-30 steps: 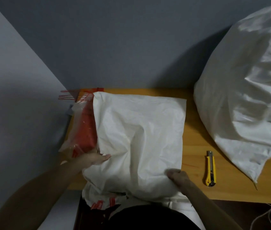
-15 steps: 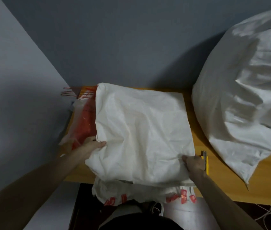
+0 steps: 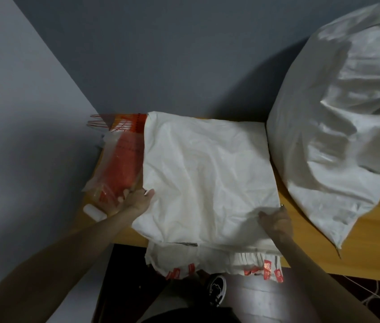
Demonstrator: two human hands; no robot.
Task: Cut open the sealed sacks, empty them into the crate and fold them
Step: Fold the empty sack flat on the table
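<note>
Both hands grip a flat, empty white sack (image 3: 207, 183) that lies across the near half of the wooden bench (image 3: 312, 248). At the sack's left edge, the left hand (image 3: 135, 201) has its thumb on top of the cloth and its fingers curled under, pinching the edge. On the opposite side, near the sack's near right corner, the right hand (image 3: 276, 223) is closed on a bunched fold of the cloth, knuckles up.

A lower layer of the sack hangs over the bench's near edge, showing a ragged hem with red printed marks (image 3: 265, 271). Beside the sack's left edge, along the bench's left side, lies a clear plastic bag with red contents (image 3: 121, 164), touching the left hand's fingers. Behind it, at the far left corner, thin red wires (image 3: 105, 123) stick out past the bench edge. A small white roll (image 3: 94, 212) sits at the left edge, just beside the left wrist.

A full, bulging white sack (image 3: 338, 124) fills the right end of the bench, its side touching the flat sack's far right corner. Below the bench's near edge a dark shoe (image 3: 217, 289) shows on the floor.
</note>
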